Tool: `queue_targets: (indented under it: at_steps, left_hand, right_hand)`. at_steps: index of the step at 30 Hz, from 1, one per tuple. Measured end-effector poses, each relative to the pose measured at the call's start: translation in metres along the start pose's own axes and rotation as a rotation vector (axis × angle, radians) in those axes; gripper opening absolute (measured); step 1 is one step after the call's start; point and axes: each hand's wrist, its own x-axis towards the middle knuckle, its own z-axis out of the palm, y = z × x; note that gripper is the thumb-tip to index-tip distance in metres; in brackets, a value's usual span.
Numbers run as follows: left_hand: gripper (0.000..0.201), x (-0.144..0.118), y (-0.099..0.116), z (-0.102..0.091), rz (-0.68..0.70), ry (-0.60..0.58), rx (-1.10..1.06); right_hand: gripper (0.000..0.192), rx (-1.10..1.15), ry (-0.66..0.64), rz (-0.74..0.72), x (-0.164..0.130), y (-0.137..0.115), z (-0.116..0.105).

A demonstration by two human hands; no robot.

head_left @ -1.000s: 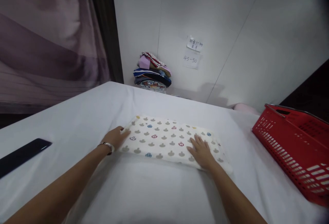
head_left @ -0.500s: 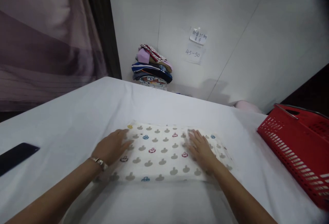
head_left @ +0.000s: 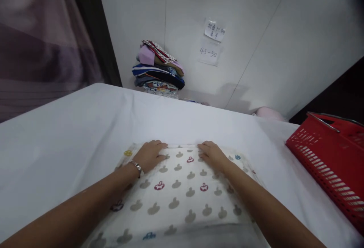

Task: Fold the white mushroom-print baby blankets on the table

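A white cloth printed with grey, red, blue and yellow mushrooms lies in front of me, folded into a rectangle. My left hand is at its far edge, left of the middle, with fingers bent over the edge and thumb on top. At the same edge, right of the middle, my right hand has its fingers curled on the fabric. The fingertips of both are partly hidden. A silver bracelet circles my left wrist. The cloth's near part reaches the bottom of the view and is blurred.
White sheeting covers the table. To the right stands a red plastic basket with a metal handle. A stack of folded fabrics sits beyond the far edge, against a wall with paper notes. A curtain hangs at left.
Both hands have moved from flat on the cloth's sides to its far edge, closer together. The cloth has come nearer to me. The view has shifted, and the dark phone-like object at left is out of sight.
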Motion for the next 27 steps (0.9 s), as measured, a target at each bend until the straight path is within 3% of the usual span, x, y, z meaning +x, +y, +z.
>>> queue_targets:
  at_steps: [4,9,14,21,24,27]
  left_hand:
    - [0.021,0.005,0.007,-0.005,-0.004,-0.052,-0.003]
    - [0.016,-0.010,0.023,0.003,0.170,0.056,0.208]
    - [0.017,-0.020,0.025,0.010,0.237,0.109,0.230]
    - [0.019,-0.014,0.019,0.004,0.049,0.030,0.097]
    - [0.028,-0.009,0.014,-0.002,-0.043,0.008,-0.081]
    - [0.034,0.001,0.010,-0.008,-0.122,-0.053,-0.209]
  right_hand:
    - [0.020,0.002,-0.041,0.017,0.004,0.001,-0.001]
    - [0.007,-0.086,0.049,0.003,-0.002,-0.004,0.006]
    - [0.012,-0.169,0.094,-0.025,-0.012,-0.009,0.014]
    - [0.027,-0.018,-0.019,0.023,-0.009,-0.002,-0.010]
    - [0.026,0.117,-0.081,0.072,-0.005,0.004,-0.019]
    - [0.020,0.182,-0.048,0.136,0.001,0.008,-0.016]
